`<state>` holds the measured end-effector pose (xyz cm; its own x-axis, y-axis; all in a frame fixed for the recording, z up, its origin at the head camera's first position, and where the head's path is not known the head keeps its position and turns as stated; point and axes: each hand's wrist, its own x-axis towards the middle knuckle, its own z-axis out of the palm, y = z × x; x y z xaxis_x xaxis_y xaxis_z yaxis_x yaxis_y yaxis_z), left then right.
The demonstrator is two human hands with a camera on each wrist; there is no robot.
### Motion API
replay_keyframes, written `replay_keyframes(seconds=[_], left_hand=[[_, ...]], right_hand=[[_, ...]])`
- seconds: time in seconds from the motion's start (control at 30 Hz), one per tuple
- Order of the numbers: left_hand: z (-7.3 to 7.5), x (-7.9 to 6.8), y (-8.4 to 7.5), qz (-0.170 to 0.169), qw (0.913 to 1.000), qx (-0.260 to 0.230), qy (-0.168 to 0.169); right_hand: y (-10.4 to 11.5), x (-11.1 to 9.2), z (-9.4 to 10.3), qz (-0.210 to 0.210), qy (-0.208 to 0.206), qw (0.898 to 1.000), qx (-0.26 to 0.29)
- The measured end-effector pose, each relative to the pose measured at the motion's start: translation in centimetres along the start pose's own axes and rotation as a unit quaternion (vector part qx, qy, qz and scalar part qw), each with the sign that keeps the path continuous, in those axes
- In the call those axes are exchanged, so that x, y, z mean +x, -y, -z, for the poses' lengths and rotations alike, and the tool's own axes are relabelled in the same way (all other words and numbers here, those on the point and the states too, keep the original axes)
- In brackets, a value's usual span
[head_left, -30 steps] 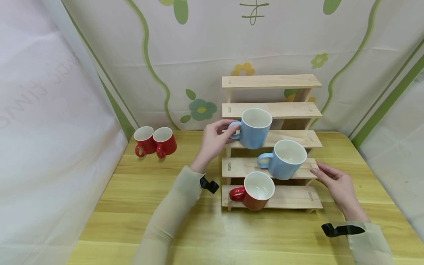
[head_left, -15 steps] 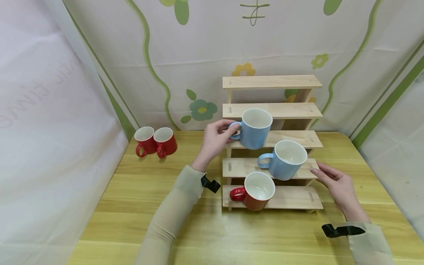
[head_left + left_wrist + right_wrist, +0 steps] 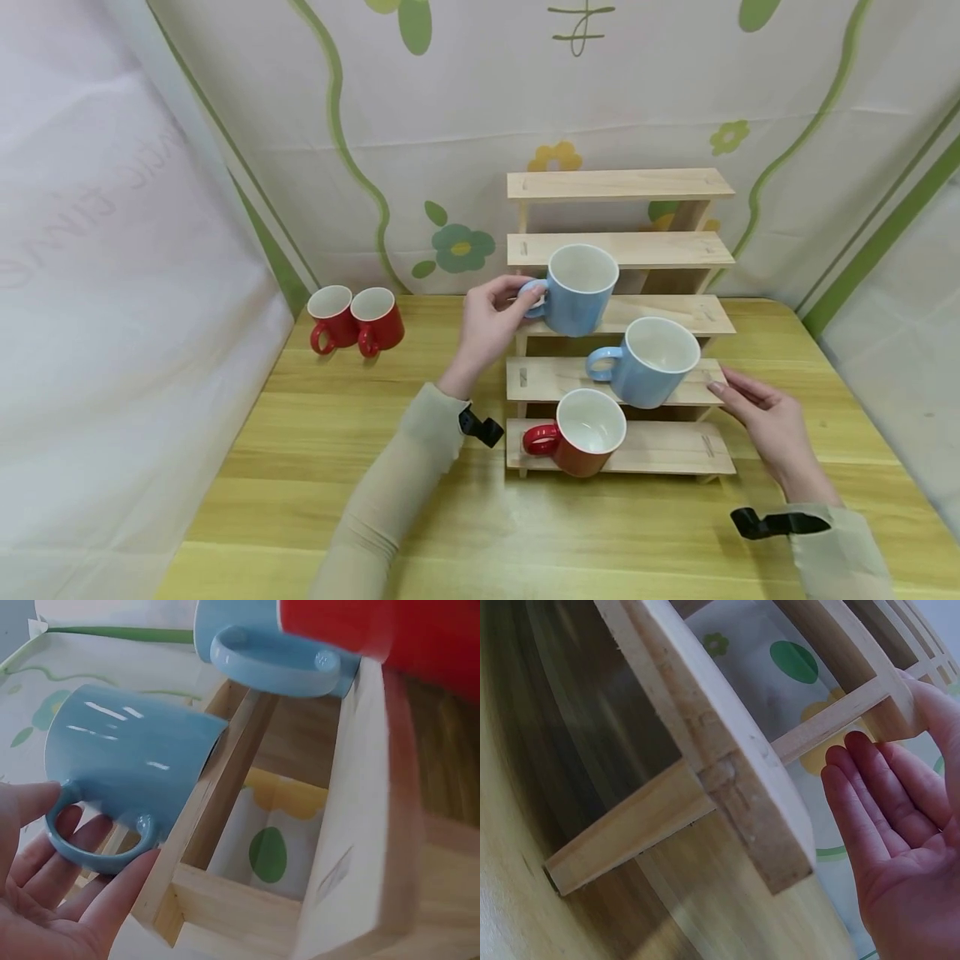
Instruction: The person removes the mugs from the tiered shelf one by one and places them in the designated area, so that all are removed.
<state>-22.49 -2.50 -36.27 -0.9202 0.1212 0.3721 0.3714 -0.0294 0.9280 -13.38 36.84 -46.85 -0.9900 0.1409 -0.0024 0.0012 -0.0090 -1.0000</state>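
My left hand grips the handle of a light blue mug, which stands upright on the middle step of a wooden stepped rack. Its fingers curl about that handle in the left wrist view, where the blue mug has its base against the board. A second blue mug sits one step lower, handle to the left. On the bottom step is a red mug with a white inside. At the rack's right side, my right hand pinches the end of the second-lowest board between thumb and fingers.
Two more red mugs, a left one and a right one, stand side by side at the back left of the wooden table. Behind the rack hangs a white cloth printed with flowers. Another cloth panel closes the left side.
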Motion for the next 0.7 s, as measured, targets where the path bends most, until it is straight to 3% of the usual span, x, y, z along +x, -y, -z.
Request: replay_keyframes(seconds=[0.4,0.7], left_hand=[[-0.2,-1.9,0.1,-0.022,0.9977,-0.030,-0.057],[1.6,-3.1,-1.2,-0.045,0.9932,-0.034,-0.101]], right_hand=[[-0.3,0.1,0.0,0.001,-0.004,1.000,0.007],[-0.1,0.0,-0.2,0.004,-0.007,1.000,-0.001]])
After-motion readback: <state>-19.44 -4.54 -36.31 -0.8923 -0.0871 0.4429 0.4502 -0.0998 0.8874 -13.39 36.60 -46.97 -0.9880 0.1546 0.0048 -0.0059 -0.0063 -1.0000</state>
